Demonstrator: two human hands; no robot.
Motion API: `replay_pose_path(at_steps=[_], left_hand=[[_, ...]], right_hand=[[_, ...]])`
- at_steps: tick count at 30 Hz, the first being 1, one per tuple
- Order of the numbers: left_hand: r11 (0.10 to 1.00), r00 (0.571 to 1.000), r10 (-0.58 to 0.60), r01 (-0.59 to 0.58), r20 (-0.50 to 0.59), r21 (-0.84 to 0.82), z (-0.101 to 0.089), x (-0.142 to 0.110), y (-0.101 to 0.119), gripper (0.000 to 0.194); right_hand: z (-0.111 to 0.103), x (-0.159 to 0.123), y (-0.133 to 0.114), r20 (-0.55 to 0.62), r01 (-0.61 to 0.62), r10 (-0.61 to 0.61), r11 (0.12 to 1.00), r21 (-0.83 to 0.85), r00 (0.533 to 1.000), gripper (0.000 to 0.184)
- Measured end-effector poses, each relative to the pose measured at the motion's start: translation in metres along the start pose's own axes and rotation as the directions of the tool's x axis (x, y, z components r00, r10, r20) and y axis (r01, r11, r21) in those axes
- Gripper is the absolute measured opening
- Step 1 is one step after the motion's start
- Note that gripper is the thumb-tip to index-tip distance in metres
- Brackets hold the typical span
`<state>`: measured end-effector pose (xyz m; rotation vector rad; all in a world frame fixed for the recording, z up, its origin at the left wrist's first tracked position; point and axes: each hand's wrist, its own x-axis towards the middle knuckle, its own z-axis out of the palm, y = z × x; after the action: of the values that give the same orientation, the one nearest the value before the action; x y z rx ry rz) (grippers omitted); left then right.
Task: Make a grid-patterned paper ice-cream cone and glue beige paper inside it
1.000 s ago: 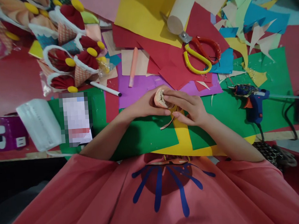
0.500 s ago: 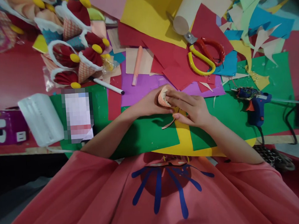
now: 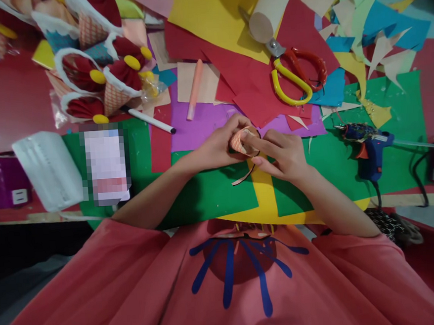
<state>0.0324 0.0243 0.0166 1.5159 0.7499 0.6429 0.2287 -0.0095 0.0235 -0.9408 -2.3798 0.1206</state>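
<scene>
A small orange-and-white checked paper cone [image 3: 238, 141] sits tilted in my left hand [image 3: 221, 145], whose fingers are wrapped round it. Its open mouth faces right. My right hand [image 3: 289, 155] has its index finger inside that mouth and its thumb outside by the lower rim, gripping the edge. A thin pale strip [image 3: 242, 177] hangs below the cone, near my right thumb. Under both hands lie green sheet [image 3: 211, 192] and a yellow strip [image 3: 266, 193].
Finished-looking cones [image 3: 117, 90] with white rims fill the upper left. A white marker [image 3: 150, 121], a phone [image 3: 106, 165] and a white device [image 3: 48, 172] lie left. Scissors [image 3: 291, 85], paper scraps [image 3: 376, 52] and a glue gun [image 3: 372, 154] lie right.
The cone has turned so that more of its open mouth shows. My right fingers have shifted from lying over it to the index finger inside. The view has moved slightly right.
</scene>
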Motion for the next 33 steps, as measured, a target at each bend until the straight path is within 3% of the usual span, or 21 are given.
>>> replay_pose_path(at_steps=[4, 8, 12, 14, 16, 19, 22, 24, 28, 33], left_hand=[[1.000, 0.998, 0.022, -0.022, -0.052, -0.016, 0.000, -0.001, -0.006, 0.046], [0.993, 0.991, 0.093, -0.085, -0.092, 0.084, -0.001, -0.001, -0.012, 0.044], [0.974, 0.978, 0.192, -0.179, -0.085, 0.140, -0.004, 0.000, -0.014, 0.037], [0.969, 0.972, 0.227, -0.219, -0.067, 0.115, -0.007, 0.002, -0.013, 0.038], [0.973, 0.972, 0.228, -0.224, -0.055, 0.059, -0.009, 0.003, -0.012, 0.046], [0.985, 0.988, 0.151, -0.154, -0.043, -0.082, -0.010, 0.004, -0.012, 0.057], [0.962, 0.997, 0.044, -0.059, -0.061, -0.268, -0.008, 0.005, -0.012, 0.065], [0.933, 0.998, -0.009, -0.014, -0.062, -0.359, -0.007, 0.006, -0.011, 0.062], [0.863, 0.992, -0.102, 0.125, 0.073, -0.490, -0.009, 0.009, -0.007, 0.051], [0.842, 0.968, -0.198, 0.249, 0.154, -0.479, -0.009, 0.008, -0.003, 0.051]], right_hand=[[0.000, 0.000, 0.001, 0.065, -0.034, 0.035, 0.999, -0.013, 0.997, 0.050], [0.001, 0.001, 0.003, 0.149, -0.099, 0.099, 0.995, -0.004, 0.984, 0.056], [0.001, 0.000, 0.007, 0.128, -0.074, 0.065, 0.995, 0.061, 0.990, 0.052], [0.000, -0.001, 0.008, 0.057, -0.039, 0.034, 0.995, 0.094, 0.998, 0.048], [-0.002, -0.001, 0.008, -0.087, -0.027, 0.036, 0.994, 0.104, 0.996, 0.039], [-0.004, -0.001, 0.007, -0.361, -0.032, 0.076, 0.992, 0.126, 0.929, 0.021], [-0.004, 0.001, 0.008, -0.452, -0.015, 0.079, 0.989, 0.144, 0.888, 0.019], [-0.004, 0.002, 0.009, -0.412, 0.013, 0.048, 0.989, 0.144, 0.910, 0.025], [-0.003, 0.002, 0.009, -0.234, 0.037, -0.008, 0.992, 0.119, 0.972, 0.036], [0.000, 0.000, 0.007, -0.160, 0.018, 0.004, 0.991, 0.135, 0.987, 0.041]])
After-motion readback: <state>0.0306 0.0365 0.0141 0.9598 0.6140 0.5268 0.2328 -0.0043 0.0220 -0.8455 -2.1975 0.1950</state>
